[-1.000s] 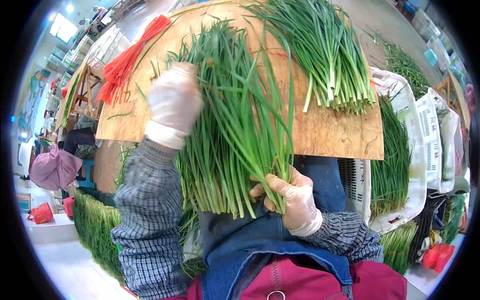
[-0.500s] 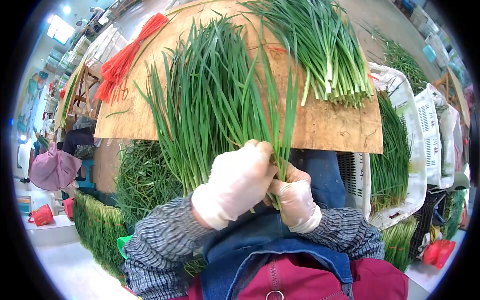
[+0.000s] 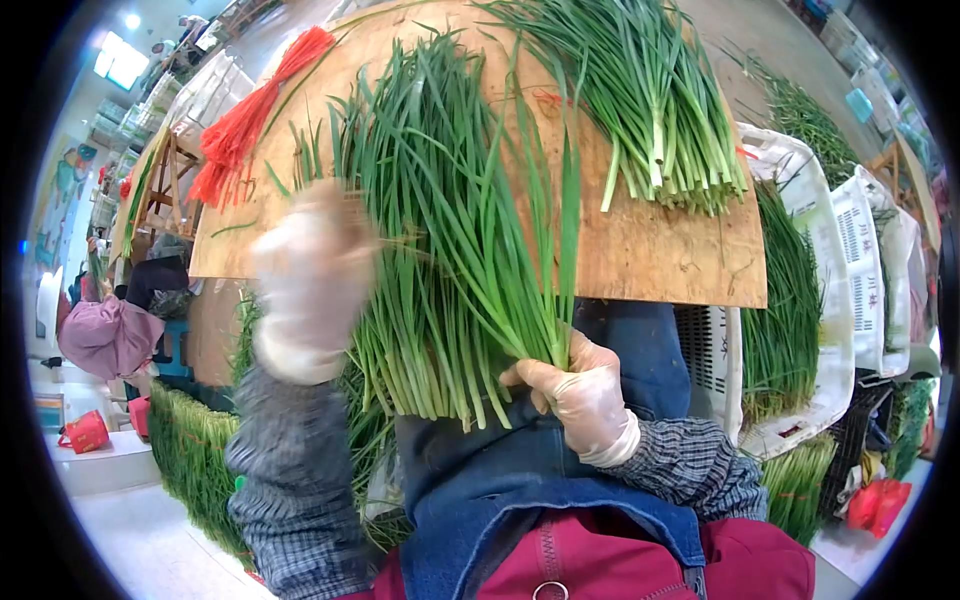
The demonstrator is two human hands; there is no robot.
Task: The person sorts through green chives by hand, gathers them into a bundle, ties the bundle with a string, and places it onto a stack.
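Note:
My right hand (image 3: 588, 400), in a pale thin glove, pinches a small bunch of garlic chives (image 3: 535, 325) near its stem ends, just off the table's front edge. Their green leaves fan up and away over the wood. To the left, my gloved left hand (image 3: 315, 275) is smeared by motion, so its fingers cannot be made out; thin brownish strands blur beside it. Between the hands lies a large loose pile of garlic chives (image 3: 425, 200), its pale stem ends hanging over the edge toward my lap.
Another chive bundle (image 3: 665, 120) lies at the table's (image 3: 690, 265) back right. Red ties (image 3: 255, 120) are heaped at the back left. White crates (image 3: 835, 340) stand on the right, one with chives. Upright chive bundles (image 3: 195, 450) stand at the left on the floor.
My left hand has left the right hand and swung up and left, across the pile. The right hand stays near its place, still gripping the small bunch.

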